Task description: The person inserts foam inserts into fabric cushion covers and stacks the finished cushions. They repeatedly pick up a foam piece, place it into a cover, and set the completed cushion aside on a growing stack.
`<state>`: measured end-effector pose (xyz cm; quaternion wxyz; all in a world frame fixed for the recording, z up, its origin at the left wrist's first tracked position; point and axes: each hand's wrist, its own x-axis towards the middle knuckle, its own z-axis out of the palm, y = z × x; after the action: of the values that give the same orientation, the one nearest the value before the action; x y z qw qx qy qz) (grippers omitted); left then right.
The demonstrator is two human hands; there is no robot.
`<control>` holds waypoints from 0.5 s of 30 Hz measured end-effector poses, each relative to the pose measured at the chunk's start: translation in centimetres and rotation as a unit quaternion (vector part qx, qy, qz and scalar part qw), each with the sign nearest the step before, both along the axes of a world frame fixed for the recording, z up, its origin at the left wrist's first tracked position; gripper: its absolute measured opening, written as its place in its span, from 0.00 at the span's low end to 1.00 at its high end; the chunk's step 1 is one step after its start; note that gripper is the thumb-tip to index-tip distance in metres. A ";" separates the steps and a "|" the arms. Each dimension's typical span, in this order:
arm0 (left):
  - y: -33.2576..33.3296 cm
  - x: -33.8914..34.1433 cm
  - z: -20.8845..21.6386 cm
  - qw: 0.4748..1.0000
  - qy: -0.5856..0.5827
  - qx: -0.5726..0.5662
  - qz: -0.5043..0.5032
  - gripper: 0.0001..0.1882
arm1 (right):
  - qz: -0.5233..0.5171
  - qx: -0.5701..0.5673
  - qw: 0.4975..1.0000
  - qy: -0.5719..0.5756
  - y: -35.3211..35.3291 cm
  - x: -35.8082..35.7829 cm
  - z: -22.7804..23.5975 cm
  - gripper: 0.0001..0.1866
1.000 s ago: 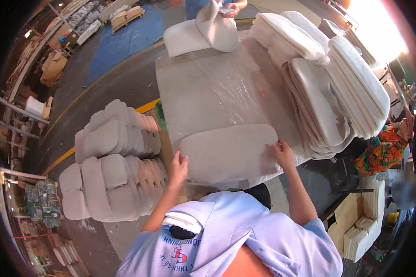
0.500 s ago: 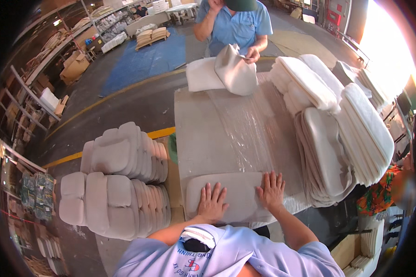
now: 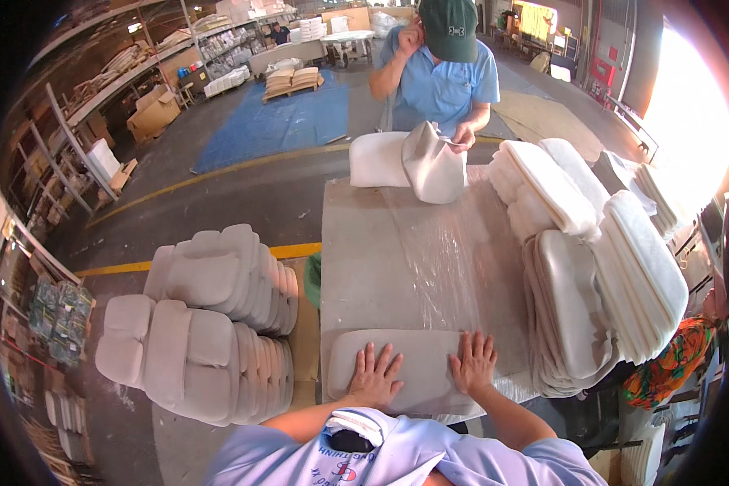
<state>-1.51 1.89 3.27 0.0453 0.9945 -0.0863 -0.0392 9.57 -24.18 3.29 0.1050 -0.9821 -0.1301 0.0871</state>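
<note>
Two palms press down: the left hand (image 3: 375, 377) and the right hand (image 3: 473, 366) lie flat, fingers spread, gripping nothing, on a grey pad (image 3: 423, 360) at the near edge of the desk (image 3: 364, 251). The step in hand looks like smoothing it; lifting it would call for fingertips under its rim. Grey covers (image 3: 571, 300) lie stacked rightward; opposite, a co-worker (image 3: 447, 85) holds a curled grey piece (image 3: 433, 172).

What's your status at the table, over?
Left hand and right hand open, palms down on pad. Pad flat on table, near edge. Grey stack to the right, apart from pad.
</note>
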 end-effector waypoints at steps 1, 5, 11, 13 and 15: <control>-0.1 0.0 0.1 1.000 0.005 0.011 0.004 0.39 | 0.000 0.001 1.000 -0.001 0.1 0.0 0.0 0.43; -0.3 -0.1 0.4 0.999 0.005 0.034 0.013 0.39 | 0.008 -0.032 0.999 -0.004 0.5 -0.4 0.4 0.42; -0.7 -0.5 0.6 0.999 -0.040 0.008 0.005 0.38 | 0.114 -0.071 0.988 -0.079 3.7 -2.4 -0.6 0.41; -0.2 -1.1 0.3 0.998 -0.063 -0.013 0.014 0.38 | 0.166 -0.043 0.982 -0.075 5.4 -4.4 -0.7 0.42; -0.3 -1.4 0.1 0.994 -0.093 -0.053 0.012 0.38 | 0.215 -0.023 0.974 -0.068 5.2 -5.8 -0.9 0.42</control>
<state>-2.93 1.56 3.34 0.0900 0.9910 -0.0800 0.0591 3.77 -18.99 2.36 0.0522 -0.9369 -0.3428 0.0435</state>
